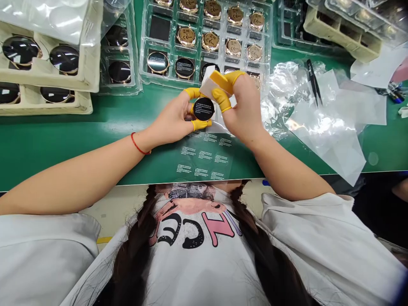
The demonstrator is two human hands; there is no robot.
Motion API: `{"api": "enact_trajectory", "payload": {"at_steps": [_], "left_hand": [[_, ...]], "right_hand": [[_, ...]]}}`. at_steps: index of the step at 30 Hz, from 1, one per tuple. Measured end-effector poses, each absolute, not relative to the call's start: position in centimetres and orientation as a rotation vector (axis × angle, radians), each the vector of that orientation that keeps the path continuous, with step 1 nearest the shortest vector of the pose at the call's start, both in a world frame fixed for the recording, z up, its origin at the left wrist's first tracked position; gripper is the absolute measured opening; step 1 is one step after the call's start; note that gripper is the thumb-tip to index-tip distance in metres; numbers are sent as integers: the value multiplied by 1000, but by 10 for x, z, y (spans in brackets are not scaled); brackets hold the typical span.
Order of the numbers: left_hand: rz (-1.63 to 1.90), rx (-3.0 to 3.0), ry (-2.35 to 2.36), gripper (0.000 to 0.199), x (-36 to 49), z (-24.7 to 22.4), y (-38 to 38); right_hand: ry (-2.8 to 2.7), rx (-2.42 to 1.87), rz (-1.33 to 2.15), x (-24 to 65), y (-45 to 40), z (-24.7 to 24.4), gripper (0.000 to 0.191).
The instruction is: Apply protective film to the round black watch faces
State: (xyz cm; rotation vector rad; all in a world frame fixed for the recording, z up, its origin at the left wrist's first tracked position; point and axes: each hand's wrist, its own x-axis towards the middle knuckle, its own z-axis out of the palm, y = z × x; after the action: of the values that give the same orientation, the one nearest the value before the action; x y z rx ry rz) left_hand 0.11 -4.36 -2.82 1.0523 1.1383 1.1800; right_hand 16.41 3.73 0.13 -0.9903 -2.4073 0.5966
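Note:
My left hand (170, 119), with yellow finger cots, grips a round watch (204, 109) by its edge. The watch's black face is up and bears white printed text. My right hand (247, 110), also in yellow finger cots, pinches a flat orange-yellow piece (221, 81) with a white cloth or paper (208, 84) against it, just above the watch's upper edge. Whether the white piece touches the watch I cannot tell. Beneath both hands lies a clear sheet of printed round labels (204, 158), reaching over the table's front edge.
A clear compartment tray (199, 46) of watches stands behind my hands, some with gold backs up. Beige trays (92, 80) of black-faced watches are stacked at left. Black tweezers (314, 83), crumpled clear film (282, 91) and white sheets (331, 127) lie at right on the green table (79, 144).

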Motion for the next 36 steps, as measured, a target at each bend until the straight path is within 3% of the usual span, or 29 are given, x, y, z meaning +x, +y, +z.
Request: {"api": "enact_trajectory", "payload": {"at_steps": [8,22,30,36], "left_hand": [[1115,1192,1155,56,0,-21,-45],[1072,1121,1208,58,2,-19,-46],[1132,1116,1274,56,2,-22,-47],[1129,1153,1233,56,2,-23,-49]], "right_hand": [[-2643,-828,390,173,20,19,40],[-2554,-897,654,186,-4,-11,41],[-2145,-1080,720,189,0,11,39],[-2270,-949,673,181,-4,9,31]]}}
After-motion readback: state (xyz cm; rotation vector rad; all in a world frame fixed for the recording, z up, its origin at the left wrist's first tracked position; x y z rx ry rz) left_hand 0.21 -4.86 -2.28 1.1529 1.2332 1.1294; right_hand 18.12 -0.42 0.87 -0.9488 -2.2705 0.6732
